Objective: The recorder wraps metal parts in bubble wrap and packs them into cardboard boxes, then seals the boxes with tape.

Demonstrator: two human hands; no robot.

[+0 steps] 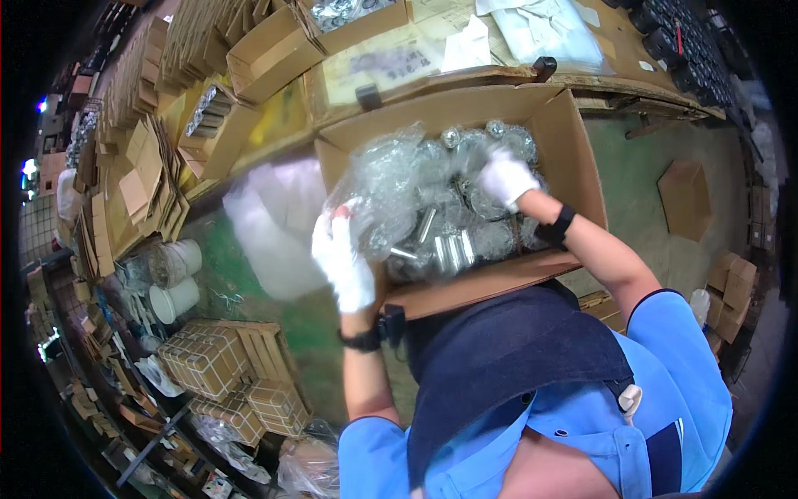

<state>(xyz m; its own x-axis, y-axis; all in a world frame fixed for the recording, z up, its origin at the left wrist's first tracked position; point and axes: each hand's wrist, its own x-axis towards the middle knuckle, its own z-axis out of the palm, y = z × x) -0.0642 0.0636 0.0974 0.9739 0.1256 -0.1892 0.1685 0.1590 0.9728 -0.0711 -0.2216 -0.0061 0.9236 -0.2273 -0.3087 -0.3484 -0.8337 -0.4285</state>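
Observation:
A large open cardboard box [573,145] stands before me, holding several shiny metal cylinders [453,251] among clear wrap. At its left side, my left hand [339,258], in a white glove, is closed on the edge of a crumpled sheet of bubble wrap [382,179]. That sheet hangs over the box's left wall and covers part of the contents. My right hand [505,179], also gloved in white, is down inside the box at the right, over the wrapped cylinders. Motion blurs its fingers, so what they touch or hold cannot be made out.
Beyond the box runs a wooden workbench [316,96] with folded cardboard [154,179], a small carton of metal tubes [212,125] and plastic sheets [549,37]. Translucent sheeting [274,224] hangs left of the box. Strapped cartons [204,358] sit on the floor at lower left.

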